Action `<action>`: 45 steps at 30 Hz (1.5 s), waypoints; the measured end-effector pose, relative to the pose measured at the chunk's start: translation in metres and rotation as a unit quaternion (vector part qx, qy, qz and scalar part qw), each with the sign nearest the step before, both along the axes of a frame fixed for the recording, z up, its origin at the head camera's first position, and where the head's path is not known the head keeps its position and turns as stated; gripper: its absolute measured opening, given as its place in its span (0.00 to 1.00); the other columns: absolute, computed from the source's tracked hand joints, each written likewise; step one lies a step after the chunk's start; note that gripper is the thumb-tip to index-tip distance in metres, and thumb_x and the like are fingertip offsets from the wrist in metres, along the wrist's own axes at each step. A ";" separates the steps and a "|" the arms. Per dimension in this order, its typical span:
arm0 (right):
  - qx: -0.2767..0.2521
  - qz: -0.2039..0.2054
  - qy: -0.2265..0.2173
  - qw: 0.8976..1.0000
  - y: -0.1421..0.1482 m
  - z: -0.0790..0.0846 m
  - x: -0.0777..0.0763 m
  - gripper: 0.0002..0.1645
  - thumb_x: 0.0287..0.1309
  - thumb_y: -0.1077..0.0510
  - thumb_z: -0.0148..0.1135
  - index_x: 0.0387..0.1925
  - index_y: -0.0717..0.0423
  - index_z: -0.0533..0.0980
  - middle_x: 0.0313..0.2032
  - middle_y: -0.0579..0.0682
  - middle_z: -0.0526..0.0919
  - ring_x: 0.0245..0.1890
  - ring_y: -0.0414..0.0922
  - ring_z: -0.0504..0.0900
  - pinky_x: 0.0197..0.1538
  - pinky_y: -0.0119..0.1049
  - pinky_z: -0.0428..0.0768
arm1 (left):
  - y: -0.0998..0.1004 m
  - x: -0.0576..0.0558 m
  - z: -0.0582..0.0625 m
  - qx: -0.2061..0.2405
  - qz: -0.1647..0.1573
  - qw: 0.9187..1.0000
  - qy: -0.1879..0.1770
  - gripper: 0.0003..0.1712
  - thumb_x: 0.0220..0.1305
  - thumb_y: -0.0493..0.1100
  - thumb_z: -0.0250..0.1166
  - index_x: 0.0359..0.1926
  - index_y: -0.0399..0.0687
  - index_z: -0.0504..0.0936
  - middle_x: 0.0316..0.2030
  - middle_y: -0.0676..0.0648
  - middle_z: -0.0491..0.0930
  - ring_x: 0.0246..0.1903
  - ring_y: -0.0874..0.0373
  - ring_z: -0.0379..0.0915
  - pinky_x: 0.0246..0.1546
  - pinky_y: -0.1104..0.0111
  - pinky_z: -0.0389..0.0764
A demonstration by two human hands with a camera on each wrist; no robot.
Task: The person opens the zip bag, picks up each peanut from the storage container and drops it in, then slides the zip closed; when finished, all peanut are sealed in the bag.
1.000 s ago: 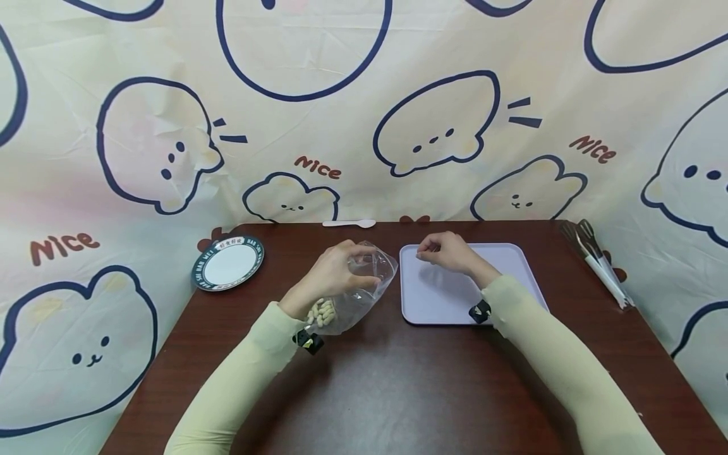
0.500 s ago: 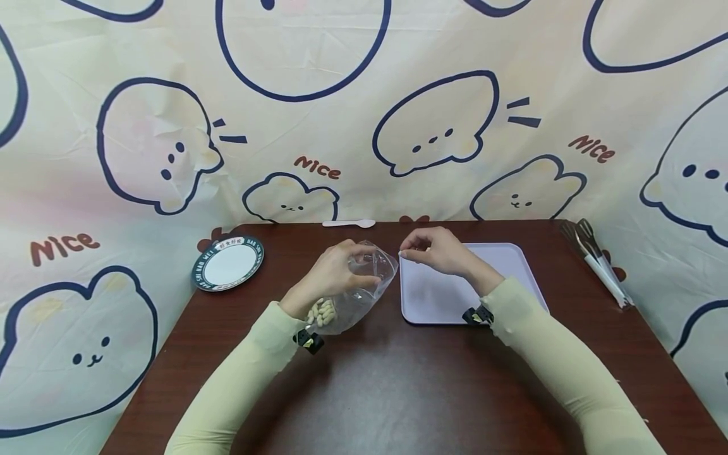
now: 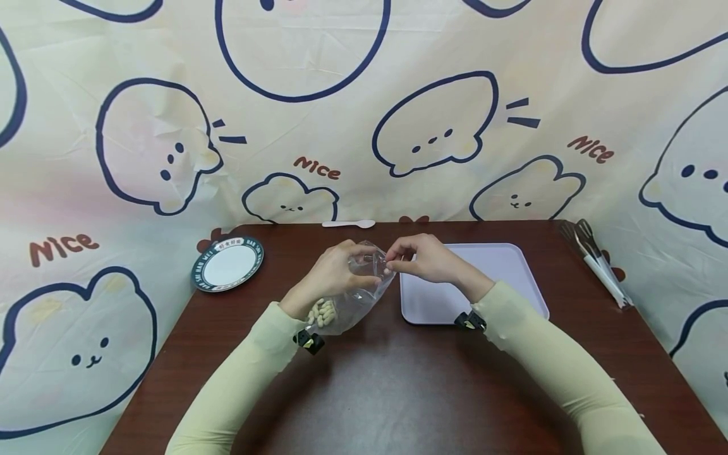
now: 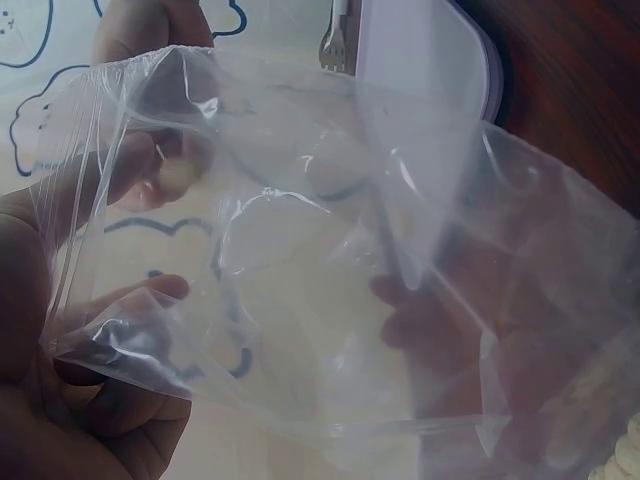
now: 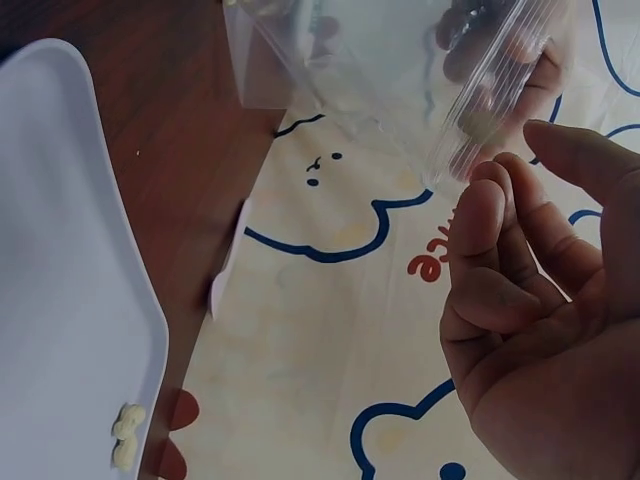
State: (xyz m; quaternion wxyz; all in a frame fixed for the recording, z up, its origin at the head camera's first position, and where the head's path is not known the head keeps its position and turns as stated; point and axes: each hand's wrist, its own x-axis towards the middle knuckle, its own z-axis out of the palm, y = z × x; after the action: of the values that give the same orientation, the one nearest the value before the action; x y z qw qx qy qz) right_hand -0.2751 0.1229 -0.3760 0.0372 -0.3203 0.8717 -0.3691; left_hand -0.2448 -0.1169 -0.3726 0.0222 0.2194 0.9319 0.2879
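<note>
My left hand grips a clear plastic zip bag near its mouth, thumb and fingers spread to keep the mouth apart. Pale peanuts lie heaped in the bottom of the bag, by my left wrist. At the bag's right edge, my right hand has its fingers curled and its fingertips right at the mouth. A single pale peanut shows through the plastic by those fingertips. The lilac tray sits under my right forearm; a few peanuts lie along its edge in the right wrist view.
A green-rimmed plate stands at the back left of the brown table. Along the far edge lies a white spoon. Kitchen utensils with pale handles lie at the right edge. A printed cloth hangs behind.
My right hand has moved left from over the tray to the mouth of the bag. My left hand and the bag stay in place.
</note>
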 end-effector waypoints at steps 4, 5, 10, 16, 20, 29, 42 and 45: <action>0.005 -0.005 0.007 1.000 0.002 0.000 -0.002 0.05 0.62 0.50 0.68 0.39 0.41 0.84 0.34 0.39 0.86 0.36 0.42 0.79 0.37 0.38 0.77 | 0.000 0.000 0.001 0.000 0.001 1.000 0.002 0.38 0.52 0.59 0.76 0.64 0.58 0.78 0.40 0.51 0.75 0.37 0.56 0.71 0.34 0.66 0.72; 0.006 -0.009 0.010 1.000 0.003 -0.001 -0.003 0.05 0.62 0.49 0.67 0.39 0.41 0.84 0.34 0.39 0.86 0.36 0.42 0.79 0.37 0.38 0.77 | 0.000 -0.001 0.001 -0.001 0.001 1.000 0.004 0.38 0.52 0.59 0.76 0.64 0.58 0.78 0.40 0.50 0.76 0.37 0.56 0.71 0.34 0.66 0.72; 0.004 -0.030 0.016 0.999 0.010 -0.003 -0.010 0.07 0.63 0.48 0.66 0.40 0.42 0.85 0.34 0.40 0.85 0.34 0.42 0.78 0.36 0.38 0.76 | 0.000 -0.001 0.001 -0.001 0.000 1.000 0.010 0.38 0.52 0.59 0.76 0.64 0.58 0.78 0.41 0.49 0.77 0.37 0.55 0.72 0.35 0.66 0.72; -0.004 -0.070 -0.016 0.997 0.023 -0.010 -0.023 0.09 0.64 0.47 0.66 0.41 0.45 0.84 0.34 0.44 0.84 0.33 0.45 0.78 0.35 0.39 0.77 | -0.001 0.000 0.002 -0.004 0.001 1.000 0.007 0.39 0.52 0.59 0.76 0.65 0.58 0.78 0.41 0.48 0.77 0.37 0.56 0.71 0.35 0.66 0.73; -0.003 -0.098 -0.029 0.995 0.032 -0.022 -0.035 0.10 0.64 0.49 0.65 0.42 0.48 0.84 0.35 0.46 0.85 0.34 0.45 0.80 0.37 0.39 0.78 | -0.001 0.001 0.001 -0.005 0.000 1.000 0.008 0.39 0.52 0.59 0.76 0.65 0.57 0.77 0.41 0.48 0.78 0.36 0.56 0.71 0.35 0.66 0.72; -0.002 -0.153 -0.052 0.987 0.052 -0.056 -0.064 0.08 0.62 0.52 0.67 0.39 0.50 0.84 0.34 0.48 0.86 0.31 0.42 0.82 0.35 0.35 0.77 | -0.002 0.001 0.000 0.002 -0.002 1.000 0.003 0.39 0.53 0.59 0.76 0.65 0.57 0.77 0.40 0.50 0.76 0.36 0.56 0.69 0.34 0.67 0.71; 0.073 -0.188 -0.086 0.976 0.065 -0.080 -0.088 0.12 0.63 0.51 0.65 0.44 0.52 0.84 0.41 0.52 0.87 0.37 0.47 0.80 0.41 0.37 0.72 | -0.004 0.001 0.000 0.005 -0.002 1.000 0.005 0.38 0.53 0.58 0.76 0.65 0.58 0.77 0.41 0.50 0.76 0.35 0.56 0.69 0.34 0.66 0.71; 0.084 -0.191 -0.090 0.974 0.065 -0.085 -0.090 0.12 0.63 0.52 0.65 0.44 0.53 0.84 0.41 0.52 0.87 0.37 0.47 0.80 0.42 0.38 0.72 | -0.004 0.001 0.000 0.005 -0.003 1.000 0.006 0.38 0.53 0.58 0.76 0.65 0.56 0.77 0.40 0.49 0.76 0.35 0.56 0.69 0.34 0.66 0.71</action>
State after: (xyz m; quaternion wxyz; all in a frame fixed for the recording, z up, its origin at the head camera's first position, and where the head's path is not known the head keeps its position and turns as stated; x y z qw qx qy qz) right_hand -0.3654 0.1874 -0.4607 0.0709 -0.1088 0.9377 -0.3224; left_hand -0.2437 -0.1205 -0.3724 0.0168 0.2241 0.9298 0.2913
